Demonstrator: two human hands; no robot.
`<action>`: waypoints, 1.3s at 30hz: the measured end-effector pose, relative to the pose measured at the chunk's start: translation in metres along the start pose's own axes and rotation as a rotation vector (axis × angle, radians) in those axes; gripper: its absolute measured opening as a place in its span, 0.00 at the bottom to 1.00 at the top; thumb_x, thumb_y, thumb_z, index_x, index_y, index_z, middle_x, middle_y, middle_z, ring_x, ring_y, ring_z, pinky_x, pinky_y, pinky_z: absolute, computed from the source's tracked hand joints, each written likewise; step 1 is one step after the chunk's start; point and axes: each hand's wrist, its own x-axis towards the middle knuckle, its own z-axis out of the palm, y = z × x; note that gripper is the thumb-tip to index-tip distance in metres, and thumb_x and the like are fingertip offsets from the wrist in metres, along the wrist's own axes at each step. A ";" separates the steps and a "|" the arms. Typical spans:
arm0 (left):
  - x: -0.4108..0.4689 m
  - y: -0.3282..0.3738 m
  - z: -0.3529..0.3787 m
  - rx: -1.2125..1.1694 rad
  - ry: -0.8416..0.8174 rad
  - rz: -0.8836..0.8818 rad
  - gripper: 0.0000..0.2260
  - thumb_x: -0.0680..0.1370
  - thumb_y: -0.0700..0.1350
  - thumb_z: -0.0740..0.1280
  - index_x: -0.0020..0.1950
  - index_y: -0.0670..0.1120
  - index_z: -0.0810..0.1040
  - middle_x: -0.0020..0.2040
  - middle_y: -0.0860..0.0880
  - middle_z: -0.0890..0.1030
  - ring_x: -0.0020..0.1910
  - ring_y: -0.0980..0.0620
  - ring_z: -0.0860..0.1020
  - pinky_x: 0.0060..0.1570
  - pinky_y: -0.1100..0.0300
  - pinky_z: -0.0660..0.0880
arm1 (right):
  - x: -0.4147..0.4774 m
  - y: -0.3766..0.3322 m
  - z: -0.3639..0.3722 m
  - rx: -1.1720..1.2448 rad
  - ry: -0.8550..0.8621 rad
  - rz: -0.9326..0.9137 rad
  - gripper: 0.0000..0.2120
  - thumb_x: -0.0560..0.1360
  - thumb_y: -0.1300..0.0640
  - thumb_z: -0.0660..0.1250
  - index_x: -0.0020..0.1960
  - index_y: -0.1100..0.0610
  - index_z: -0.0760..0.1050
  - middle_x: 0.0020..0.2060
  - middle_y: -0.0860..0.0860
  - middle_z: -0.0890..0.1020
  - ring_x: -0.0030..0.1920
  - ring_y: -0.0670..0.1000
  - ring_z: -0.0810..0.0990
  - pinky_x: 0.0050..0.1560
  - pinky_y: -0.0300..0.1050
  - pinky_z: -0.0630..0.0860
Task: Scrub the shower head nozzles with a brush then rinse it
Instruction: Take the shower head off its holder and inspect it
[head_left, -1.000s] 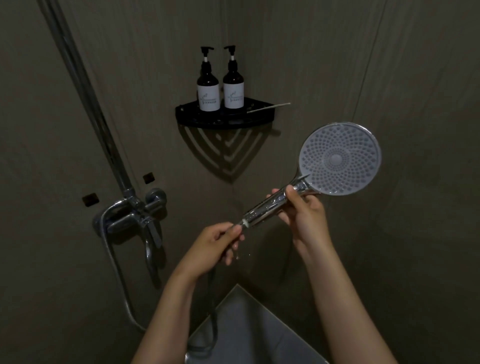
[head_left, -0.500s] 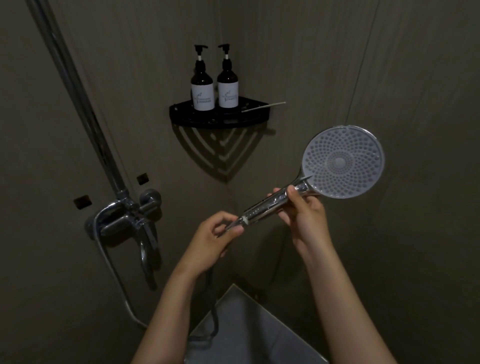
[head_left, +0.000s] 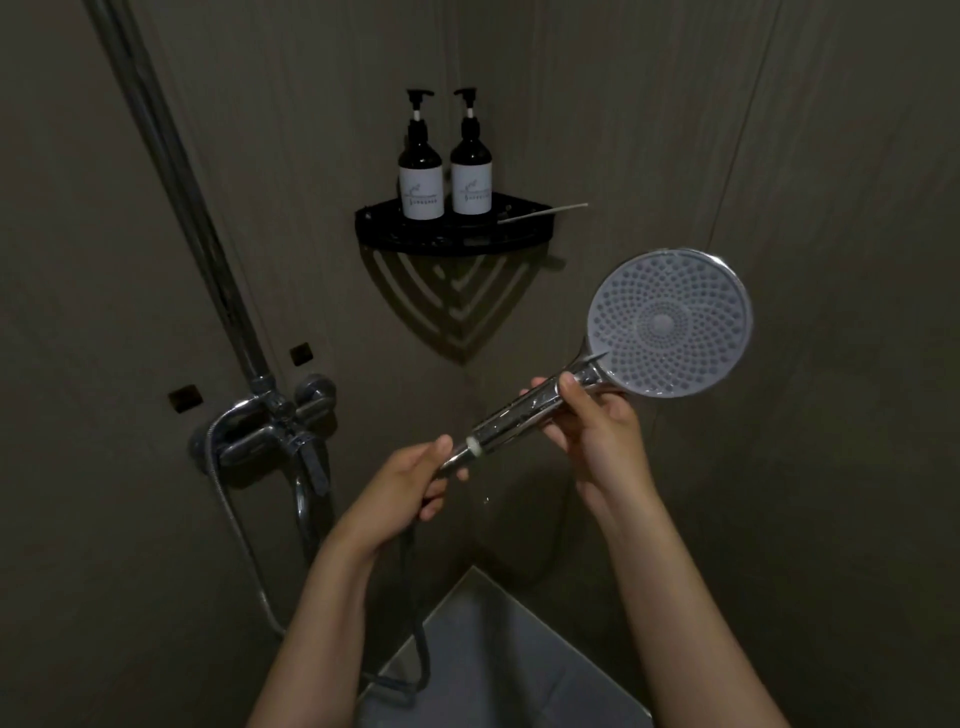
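A round chrome shower head (head_left: 670, 323) with a grey nozzle face points toward me at centre right. My right hand (head_left: 597, 431) grips the upper part of its chrome handle, thumb on top. My left hand (head_left: 400, 486) pinches the hose fitting at the handle's lower end, where a white ring shows. The dark hose (head_left: 415, 597) hangs down from that hand. A thin white brush handle (head_left: 545, 212) lies on the black corner shelf (head_left: 452, 239), well above both hands; its bristle end is hidden.
Two dark pump bottles (head_left: 447, 171) with white labels stand on the shelf. A chrome mixer tap (head_left: 275, 431) and riser rail (head_left: 176, 171) are fixed to the left wall, with a metal hose looping down. Grey floor (head_left: 498, 665) lies below my arms.
The shower head and both hands stay in nearly the same pose. My left fingers have shifted slightly on the fitting at the handle's end. The view moved a little.
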 end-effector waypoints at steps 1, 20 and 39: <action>0.000 -0.001 -0.002 -0.010 -0.006 -0.024 0.18 0.82 0.49 0.53 0.40 0.41 0.74 0.21 0.54 0.66 0.20 0.59 0.63 0.22 0.69 0.61 | 0.000 0.001 0.002 -0.004 -0.005 -0.002 0.12 0.77 0.59 0.64 0.58 0.64 0.73 0.46 0.56 0.85 0.51 0.54 0.84 0.54 0.50 0.80; -0.018 -0.016 -0.019 -0.051 0.303 0.031 0.10 0.79 0.47 0.63 0.41 0.44 0.73 0.24 0.54 0.66 0.21 0.60 0.61 0.21 0.68 0.57 | 0.009 -0.015 -0.002 0.034 0.078 -0.058 0.06 0.78 0.58 0.62 0.54 0.59 0.73 0.50 0.56 0.83 0.52 0.53 0.83 0.49 0.45 0.80; -0.002 -0.005 -0.021 0.050 0.299 0.150 0.09 0.78 0.43 0.63 0.55 0.52 0.79 0.51 0.53 0.83 0.48 0.52 0.82 0.45 0.61 0.77 | 0.015 0.001 0.003 -0.176 0.032 -0.093 0.07 0.78 0.61 0.62 0.54 0.62 0.75 0.47 0.56 0.83 0.48 0.51 0.83 0.43 0.38 0.79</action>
